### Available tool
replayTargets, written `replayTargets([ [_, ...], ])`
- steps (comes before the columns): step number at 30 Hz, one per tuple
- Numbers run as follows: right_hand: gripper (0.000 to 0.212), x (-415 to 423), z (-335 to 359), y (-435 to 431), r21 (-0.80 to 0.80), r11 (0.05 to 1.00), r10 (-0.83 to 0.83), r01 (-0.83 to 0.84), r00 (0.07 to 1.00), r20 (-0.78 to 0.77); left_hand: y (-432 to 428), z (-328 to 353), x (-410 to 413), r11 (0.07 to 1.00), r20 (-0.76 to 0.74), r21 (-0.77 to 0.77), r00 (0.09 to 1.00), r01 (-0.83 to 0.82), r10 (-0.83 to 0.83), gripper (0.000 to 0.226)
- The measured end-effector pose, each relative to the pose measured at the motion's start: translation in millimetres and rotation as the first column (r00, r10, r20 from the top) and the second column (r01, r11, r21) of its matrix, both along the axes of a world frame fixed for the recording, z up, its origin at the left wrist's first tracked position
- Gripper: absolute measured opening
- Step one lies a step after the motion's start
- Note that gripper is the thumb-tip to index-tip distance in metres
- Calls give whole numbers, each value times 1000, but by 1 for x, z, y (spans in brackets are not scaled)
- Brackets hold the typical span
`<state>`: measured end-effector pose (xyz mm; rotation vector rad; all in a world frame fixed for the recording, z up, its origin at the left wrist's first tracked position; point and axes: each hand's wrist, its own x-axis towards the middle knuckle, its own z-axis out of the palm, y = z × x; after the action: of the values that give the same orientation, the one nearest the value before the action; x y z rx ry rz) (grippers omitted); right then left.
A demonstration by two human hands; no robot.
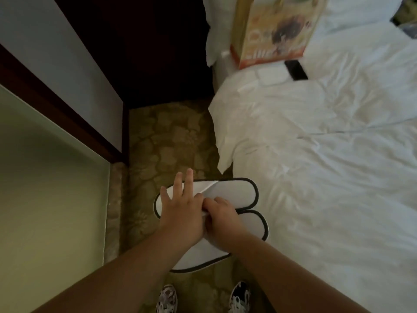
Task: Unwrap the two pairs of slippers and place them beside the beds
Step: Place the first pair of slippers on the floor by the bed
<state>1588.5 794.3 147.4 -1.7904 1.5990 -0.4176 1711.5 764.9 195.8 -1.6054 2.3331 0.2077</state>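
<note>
Operator: Forearms are reaching in from six o'clock. Between them, patterned shoes (167, 298) are standing on the carpet (167, 136).

Desk: Task item?

Operator: I'm logging one pair of white slippers (237, 193), dark-edged, lying flat side by side just below centre. They are being held over the carpet beside the bed (327, 177) at three o'clock. No wrapper is showing, so I cannot tell whether one is on. A second pair isn't appearing.

Desk: Hands?

Operator: Left hand (180, 208) is laying its outer fingers straight across the upper slipper, and its forefinger is bending to the fold, seemingly nipping it. Right hand (222, 222) is curling, pinching where both slippers are meeting.

Desk: Handling?

Operator: I'm judging them light, thin and floppy, not fragile, and likely to be drooping if taken by one end. I'm favouring a hold at the folded strap, both slippers together.

Desk: Surroundings?

Operator: Printed paper bag (277, 30) is standing on the bed at one o'clock, with a dark phone (296, 70) and a white card (269, 75) lying beside it. Frosted glass panel (52, 188) is filling nine o'clock. Hanging duvet corner (225, 163) is narrowing the floor strip for setting down.
</note>
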Motion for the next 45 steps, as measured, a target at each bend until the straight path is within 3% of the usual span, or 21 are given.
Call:
replayTargets([
  [3,29,12,-77,7,108,994,-32,31,999,8,-2,-76,14,989,86,148,996,19,-32,47],
  [6,29,24,-161,15,150,984,-93,95,996,-15,2,-157,25,974,50,225,999,-8,-3,40],
  [11,36,30,-289,22,32,988,-149,154,982,-119,-5,-285,32,966,-22,255,999,-29,36,37],
  [15,41,19,-380,21,3,980,-192,197,957,-215,-16,-380,24,954,33,297,999,-44,36,44],
  [19,52,-7,-447,26,29,991,-114,127,952,-284,-25,-456,7,948,91,316,996,-23,-6,43],
  [23,41,-46,-490,27,82,994,-35,76,910,-414,-28,-518,-19,947,116,321,993,-15,-23,45],
  [27,35,-73,-524,30,321,946,198,-45,864,-463,-32,-571,-53,951,186,307,979,23,-84,56],
  [36,52,-69,-597,37,446,893,126,53,923,-362,-50,-647,-99,956,262,203,929,211,-261,61],
  [39,53,-61,-620,32,485,867,54,115,946,-321,-60,-666,-94,958,188,229,958,172,-217,60],
  [45,45,-64,-653,46,493,834,-65,250,930,-362,-79,-692,-65,918,-130,361,984,162,-123,72],
])
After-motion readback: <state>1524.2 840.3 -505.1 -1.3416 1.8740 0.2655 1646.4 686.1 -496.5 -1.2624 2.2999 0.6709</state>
